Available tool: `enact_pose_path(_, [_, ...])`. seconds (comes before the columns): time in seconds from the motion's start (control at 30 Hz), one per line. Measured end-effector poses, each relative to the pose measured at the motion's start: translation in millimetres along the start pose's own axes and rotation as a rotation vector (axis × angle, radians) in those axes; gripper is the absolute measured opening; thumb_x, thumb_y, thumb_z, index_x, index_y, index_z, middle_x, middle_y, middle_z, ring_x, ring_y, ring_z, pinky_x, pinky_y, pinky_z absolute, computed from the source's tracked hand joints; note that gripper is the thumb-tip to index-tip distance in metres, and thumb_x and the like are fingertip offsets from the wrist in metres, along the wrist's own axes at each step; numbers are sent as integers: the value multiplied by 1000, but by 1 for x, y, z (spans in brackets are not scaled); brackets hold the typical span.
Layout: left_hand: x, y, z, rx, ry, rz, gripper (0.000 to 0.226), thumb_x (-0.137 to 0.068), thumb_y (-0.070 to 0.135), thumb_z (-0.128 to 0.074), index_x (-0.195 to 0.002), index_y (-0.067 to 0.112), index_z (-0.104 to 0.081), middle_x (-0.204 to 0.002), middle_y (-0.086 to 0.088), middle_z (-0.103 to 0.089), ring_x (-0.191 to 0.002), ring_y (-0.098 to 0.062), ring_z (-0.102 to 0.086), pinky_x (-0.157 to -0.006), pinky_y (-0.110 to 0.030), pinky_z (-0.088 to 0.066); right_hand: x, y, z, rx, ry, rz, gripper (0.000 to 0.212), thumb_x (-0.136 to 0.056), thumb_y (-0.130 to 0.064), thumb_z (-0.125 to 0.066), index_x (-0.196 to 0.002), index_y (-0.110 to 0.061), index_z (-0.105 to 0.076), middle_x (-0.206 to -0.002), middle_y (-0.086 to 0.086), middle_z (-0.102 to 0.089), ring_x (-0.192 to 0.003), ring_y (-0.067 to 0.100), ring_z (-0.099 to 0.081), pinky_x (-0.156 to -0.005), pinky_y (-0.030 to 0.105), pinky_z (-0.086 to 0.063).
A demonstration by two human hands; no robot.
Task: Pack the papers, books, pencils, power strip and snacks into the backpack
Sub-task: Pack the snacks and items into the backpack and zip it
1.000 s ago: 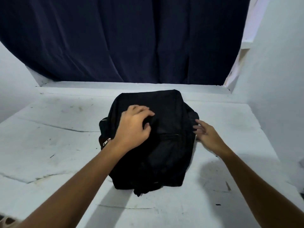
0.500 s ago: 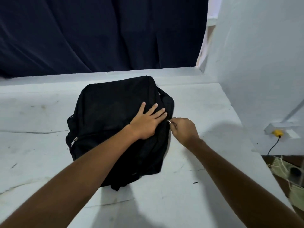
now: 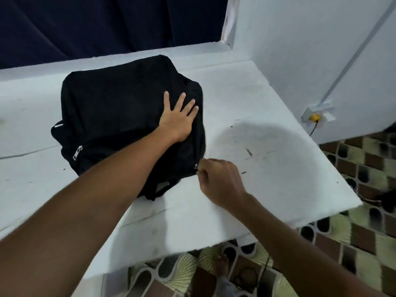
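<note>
A black backpack [image 3: 120, 103] lies flat on the white table [image 3: 267, 168], bulging. My left hand [image 3: 179, 118] presses flat on its right side, fingers spread. My right hand [image 3: 218, 179] is pinched on a small metal zipper pull [image 3: 195, 167] at the bag's near right corner. A second silver zipper pull [image 3: 77, 152] hangs on the bag's left side. No papers, books, pencils, power strip or snacks are in sight.
A dark blue curtain [image 3: 107, 24] hangs behind the table. A white wall [image 3: 310, 50] stands at the right with a socket and yellow plug [image 3: 315, 117]. The table's near right edge drops to a patterned tile floor [image 3: 353, 232], where a foot [image 3: 222, 266] shows.
My right hand has drawn the zipper pull down the bag's right side towards me. My left hand stays flat on the bag. The view has tilted down and right.
</note>
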State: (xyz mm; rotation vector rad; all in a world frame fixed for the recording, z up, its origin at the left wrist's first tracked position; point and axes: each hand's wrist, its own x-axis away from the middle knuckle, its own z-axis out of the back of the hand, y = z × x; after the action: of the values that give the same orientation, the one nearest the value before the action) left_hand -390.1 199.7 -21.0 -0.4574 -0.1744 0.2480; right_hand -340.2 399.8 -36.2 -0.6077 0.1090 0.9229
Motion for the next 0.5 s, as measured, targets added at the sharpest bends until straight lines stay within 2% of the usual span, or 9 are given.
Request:
enact_pose_path(0.13, [5, 8, 7, 54, -11, 21, 62, -100, 22, -35, -154, 15, -7, -163, -6, 4, -147, -38, 12, -108, -72, 8, 35, -65, -21, -63, 36, 33, 20, -61, -9, -60, -57, -15, -42, -49, 7, -52, -41, 31, -48, -47, 21, -21])
enact_pose_path(0.2, [20, 6, 15, 277, 36, -41, 60, -94, 12, -44, -151, 12, -24, -161, -9, -13, -148, -37, 0, -112, -68, 2, 49, -82, -33, -81, 69, 22, 18, -61, -9, -65, -57, -12, -47, -49, 7, -53, -42, 31, -50, -47, 21, -22])
enact_pose_path(0.23, [37, 3, 19, 464, 99, -85, 56, -88, 8, -48, -144, 12, -38, -155, -10, -30, -146, -35, -15, -114, -65, -8, 54, -85, -38, -80, 86, 2, 18, -63, -10, -67, -58, -11, -50, -50, 6, -54, -42, 30, -51, -47, 21, -23])
enact_pose_path(0.27, [59, 0, 22, 650, 207, -130, 48, -84, 7, -51, -131, 13, -52, -140, -10, -48, -136, -33, -34, -111, -59, -25, 57, -86, -40, -69, 109, -20, 18, -66, -12, -69, -59, -11, -53, -50, 5, -55, -42, 28, -52, -47, 21, -25])
enact_pose_path(0.3, [85, -1, 25, 767, 361, -139, 36, -80, 10, -54, -115, 13, -61, -119, -8, -61, -117, -30, -51, -98, -51, -41, 58, -86, -42, -59, 128, -41, 19, -69, -14, -71, -60, -11, -54, -50, 3, -56, -42, 27, -53, -47, 21, -26])
enact_pose_path(0.33, [116, -2, 24, 807, 493, -80, 22, -78, 16, -56, -97, 13, -64, -97, -5, -65, -96, -26, -58, -81, -43, -48, 60, -88, -44, -59, 149, -51, 20, -71, -15, -72, -60, -11, -56, -50, 2, -57, -43, 25, -54, -47, 21, -26])
enact_pose_path(0.37, [146, -1, 23, 818, 558, 20, 13, -77, 24, -57, -83, 13, -63, -80, -1, -63, -78, -22, -58, -68, -36, -46, 61, -90, -45, -71, 172, -57, 19, -71, -15, -73, -61, -11, -57, -51, 2, -57, -43, 24, -54, -47, 21, -26])
enact_pose_path(0.43, [200, 2, 15, 831, 448, 253, 25, -80, 36, -59, -66, 15, -59, -62, 3, -58, -63, -21, -55, -58, -30, -40, 67, -95, -49, -131, 212, -53, 16, -74, -13, -71, -64, -9, -59, -53, 2, -58, -43, 22, -52, -44, 22, -31])
enact_pose_path(0.5, [233, 3, 1, 884, 161, 374, 42, -85, 45, -58, -56, 14, -60, -55, -1, -59, -60, -25, -59, -57, -30, -43, 73, -97, -54, -166, 229, -43, 10, -77, -13, -67, -71, -8, -62, -59, 3, -61, -46, 19, -53, -43, 25, -39])
